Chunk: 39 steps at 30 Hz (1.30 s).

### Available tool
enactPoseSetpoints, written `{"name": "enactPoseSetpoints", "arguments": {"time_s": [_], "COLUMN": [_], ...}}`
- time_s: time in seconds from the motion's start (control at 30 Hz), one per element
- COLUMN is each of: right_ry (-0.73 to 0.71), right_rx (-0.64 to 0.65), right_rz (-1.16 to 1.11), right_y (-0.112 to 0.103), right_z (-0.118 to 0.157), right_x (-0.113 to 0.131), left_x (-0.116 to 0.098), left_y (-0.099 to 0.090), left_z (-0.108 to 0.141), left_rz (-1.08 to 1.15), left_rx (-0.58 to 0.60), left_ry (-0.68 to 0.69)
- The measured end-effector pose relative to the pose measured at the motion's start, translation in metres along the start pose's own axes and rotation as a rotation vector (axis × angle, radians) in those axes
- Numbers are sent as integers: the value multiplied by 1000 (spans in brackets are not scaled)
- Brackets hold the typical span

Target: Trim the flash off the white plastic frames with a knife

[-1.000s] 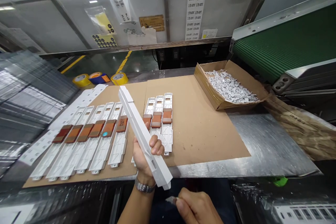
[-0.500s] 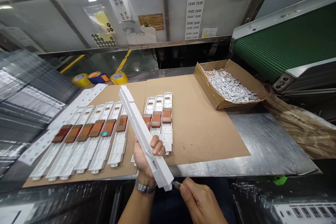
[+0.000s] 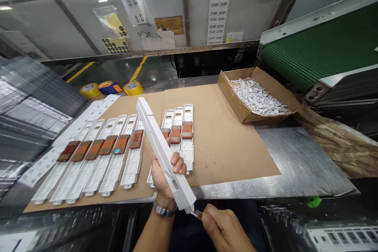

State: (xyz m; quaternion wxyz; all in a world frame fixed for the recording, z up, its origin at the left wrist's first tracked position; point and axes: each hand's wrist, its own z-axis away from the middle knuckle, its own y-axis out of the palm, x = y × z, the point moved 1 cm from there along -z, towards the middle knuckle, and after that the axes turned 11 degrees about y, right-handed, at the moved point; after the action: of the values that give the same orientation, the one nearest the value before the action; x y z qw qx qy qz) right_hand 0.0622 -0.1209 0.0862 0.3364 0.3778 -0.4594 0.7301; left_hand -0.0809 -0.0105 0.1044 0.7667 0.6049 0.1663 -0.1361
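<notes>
My left hand (image 3: 165,171) is wrapped round a long white plastic housing (image 3: 161,145), held tilted above the table with its lower end towards me. My right hand (image 3: 223,224) pinches a small knife-like tool (image 3: 197,214), whose thin tip touches or nearly touches the housing's lower end. Most of the tool is hidden by the fingers. Behind the left hand, several white plastic strips with brown blocks across their middles lie in a row, among them one at the left (image 3: 63,177) and one at the right (image 3: 187,153).
A cardboard box (image 3: 233,98) of small white parts stands at the back right, near a green conveyor belt (image 3: 321,51). Rolls of tape (image 3: 132,88) sit at the back left. Brown cardboard (image 3: 224,145) covers much of the metal table (image 3: 310,161).
The housing has turned slightly in my left hand and shifted a little to the right. The tool in my right hand has moved slightly down at the housing's lower end.
</notes>
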Motion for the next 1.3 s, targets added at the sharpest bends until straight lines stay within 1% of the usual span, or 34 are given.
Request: {"name": "enactPoseSetpoints", "arguments": {"time_s": [0.1, 0.17, 0.2, 0.3, 0.33, 0.37, 0.47, 0.53, 0.6, 0.7, 0.83, 1.03, 1.3], "right_ry": [-42, -77, -86, -88, -106, -155, -322, -346, -296, -255, -259, -268, -271], "right_rx": [24, -22, -68, -251, -320, -405, -657, -754, -779, -794, -817, -830, -819], "right_rz": [-33, -100, -128, -143, -124, -87, 156, 326, 402, 409, 427, 445, 416], "right_y": [-2, -7, -9, -17, -19, -21, -24, -24, -22, -17, -12, -14, -13], "right_z": [3, 5, 6, 6, 6, 5, 3, 0, -2, -4, -5, -6, -5], "right_x": [0, -1, -2, -8, -11, -13, -14, -13, -10, -8, -8, -6, -9], "left_x": [0, -1, -2, -3, -2, -2, 0, 1, 2, 2, 2, 4, 4], "left_y": [2, 3, 3, 1, 0, 0, 0, 0, 1, 3, 5, 7, 9], "left_z": [-2, -1, 0, 8, 11, 13, 19, 21, 23, 24, 24, 25, 25], "left_rz": [-23, -56, -84, -209, -258, -307, -431, -475, -494, -507, -527, -589, -622], "left_rx": [-6, -16, -30, -70, -71, -70, -90, -123, -143, -159, -167, -194, -163], "left_ry": [21, 42, 55, 81, 92, 112, 217, 284, 328, 359, 366, 352, 388]}}
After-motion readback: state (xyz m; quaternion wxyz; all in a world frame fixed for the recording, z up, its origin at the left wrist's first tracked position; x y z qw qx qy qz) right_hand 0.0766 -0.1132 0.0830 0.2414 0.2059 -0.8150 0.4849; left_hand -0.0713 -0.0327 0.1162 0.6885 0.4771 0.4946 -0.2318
